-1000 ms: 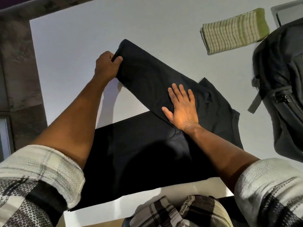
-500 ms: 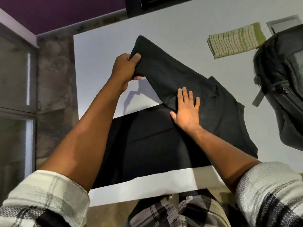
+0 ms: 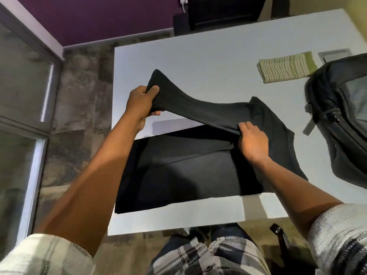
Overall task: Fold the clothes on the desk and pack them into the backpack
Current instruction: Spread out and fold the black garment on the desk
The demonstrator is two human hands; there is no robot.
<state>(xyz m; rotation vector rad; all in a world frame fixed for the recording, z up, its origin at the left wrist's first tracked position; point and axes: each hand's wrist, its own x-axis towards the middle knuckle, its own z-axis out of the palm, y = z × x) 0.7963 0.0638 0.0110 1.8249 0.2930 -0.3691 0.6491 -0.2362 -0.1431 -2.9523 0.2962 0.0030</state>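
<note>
Gripping the black garment [image 3: 198,167] with both the left hand [image 3: 141,103] and right hand [image 3: 251,140] beside the backpack [image 3: 337,124], we are risking a crooked fold if either pinch slips.

Black garment [image 3: 188,171]: plain dark fabric, spread flat over the near half of the white surface [image 3: 198,56], its near edge just short of the surface's front edge. One long section is lifted clear of the surface and stretched taut toward the far left, gathered into creases at both ends. The right-hand portion lies flat, reaching toward the backpack.

Striped cloth [image 3: 286,67]: pale with green lines and a green border, folded into a neat rectangle, lying flat at the far right, just beside the backpack.

Backpack [image 3: 337,120]: dark grey, at the right edge of the surface, zip and strap visible.
</note>
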